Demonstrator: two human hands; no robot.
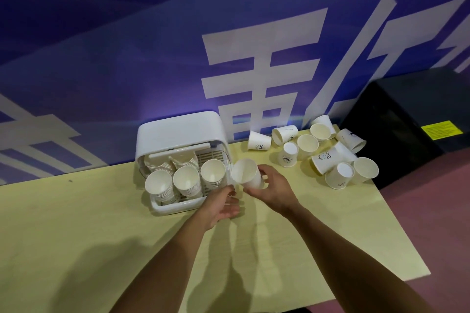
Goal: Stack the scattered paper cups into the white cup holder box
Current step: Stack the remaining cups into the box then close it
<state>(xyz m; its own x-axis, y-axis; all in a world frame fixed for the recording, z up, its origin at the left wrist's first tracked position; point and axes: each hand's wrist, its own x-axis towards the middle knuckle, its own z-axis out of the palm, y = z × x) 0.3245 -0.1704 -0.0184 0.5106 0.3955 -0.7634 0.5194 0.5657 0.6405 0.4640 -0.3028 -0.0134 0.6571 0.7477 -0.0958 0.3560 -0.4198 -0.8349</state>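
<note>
beside the white cup holder box (178, 129), gripped a paper cup (245, 173) in the right hand (273, 185), seemingly tilted for nesting, with the left hand (223, 206) slack, empty.

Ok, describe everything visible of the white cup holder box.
The white cup holder box looks like plastic, with rounded corners. A domed cover arches over its back, a bar crossing the opening; a low tray with a slatted floor juts forward. Three stacks of paper cups lean out, mouths toward the camera. It sits on the pale yellow table against the blue wall, left of the scattered cups. The left hand is near its front right corner; contact is unclear.
</note>
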